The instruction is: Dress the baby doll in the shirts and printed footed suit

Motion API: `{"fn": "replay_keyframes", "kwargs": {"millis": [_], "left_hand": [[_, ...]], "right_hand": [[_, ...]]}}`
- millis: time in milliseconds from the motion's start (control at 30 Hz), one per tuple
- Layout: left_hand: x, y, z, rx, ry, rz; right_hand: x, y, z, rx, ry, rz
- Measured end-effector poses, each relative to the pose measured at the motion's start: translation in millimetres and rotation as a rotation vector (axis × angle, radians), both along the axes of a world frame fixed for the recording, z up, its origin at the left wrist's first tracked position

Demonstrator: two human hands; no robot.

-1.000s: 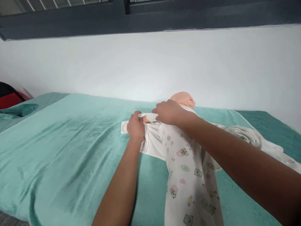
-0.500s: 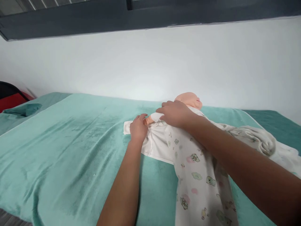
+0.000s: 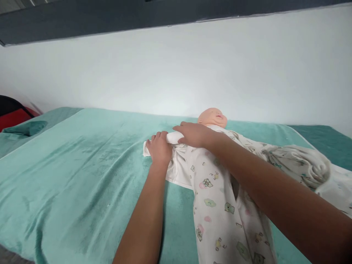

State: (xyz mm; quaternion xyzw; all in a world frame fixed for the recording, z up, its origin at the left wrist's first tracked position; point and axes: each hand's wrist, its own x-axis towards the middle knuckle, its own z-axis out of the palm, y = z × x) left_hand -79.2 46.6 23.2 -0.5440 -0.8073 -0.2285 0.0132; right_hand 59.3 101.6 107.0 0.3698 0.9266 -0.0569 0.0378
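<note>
- Lying on the blanket (image 3: 82, 172): the doll (image 3: 212, 116), head nearest the wall (image 3: 143, 73).
- Sleeve (image 3: 175, 138): apparently already over the doll's arm; panel (image 3: 178, 172) spread beside the doll, not wrapped around it.
- Left hand (image 3: 160, 147): curled around the sleeve's end farthest from the doll's head.
- Right hand (image 3: 194, 134): below the doll's head, thumb and fingers straddling the sleeve; whether pinching cannot be told.

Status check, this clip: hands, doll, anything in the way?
Left hand at outer end of sleeve; right hand at its upper part. Doll lying on blanket. Right forearm hides part of outfit.
</note>
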Motion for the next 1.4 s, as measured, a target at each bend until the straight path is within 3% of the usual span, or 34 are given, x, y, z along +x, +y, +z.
{"fn": "replay_keyframes", "kwargs": {"millis": [100, 233, 367, 433, 500, 567, 700, 867, 967, 1033, 1133, 1267, 1400], "left_hand": [[-1, 1, -0.7, 0.005, -0.014, 0.008], [-1, 2, -0.5, -0.043, -0.033, 0.003], [1, 5, -1.3, -0.092, -0.041, 0.000], [3, 5, -2.0, -0.095, -0.034, 0.003], [5, 5, -2.2, -0.099, -0.024, 0.011], [9, 1, -1.1, -0.101, 0.004, 0.025], [23, -16, 6.3, -0.032, 0.117, -0.015], [63, -48, 31.5, 0.211, -0.048, -0.395], [98, -52, 56.8, 0.236, -0.200, -0.608], [123, -42, 73.5, 0.140, -0.161, -0.761], [160, -16, 89.2, -0.095, 0.148, -0.870], [201, 18, 89.8, -0.325, 0.315, -0.832], [225, 38, 82.7, -0.410, 0.325, -0.802]], "right_hand": [[20, 4, 1.6, -0.057, 0.101, -0.045], [71, -12, -0.8, -0.010, 0.428, -0.177], [139, -38, -35.1, 0.041, 0.789, -0.440], [167, -46, -58.5, 0.117, 0.840, -0.454], [182, -48, -75.8, 0.216, 0.760, -0.428], [187, -48, -83.0, 0.314, 0.662, -0.429], [186, -45, -80.0, 0.402, 0.563, -0.496], [196, -39, -83.0, 0.385, 0.760, -0.663], [200, -35, -86.3, 0.339, 0.776, -0.690], [201, -34, -86.2, 0.322, 0.724, -0.715], [201, -33, -82.9, 0.322, 0.634, -0.741], [205, -33, -76.0, 0.276, 0.668, -0.740], [207, -33, -72.7, 0.253, 0.680, -0.798]]}}
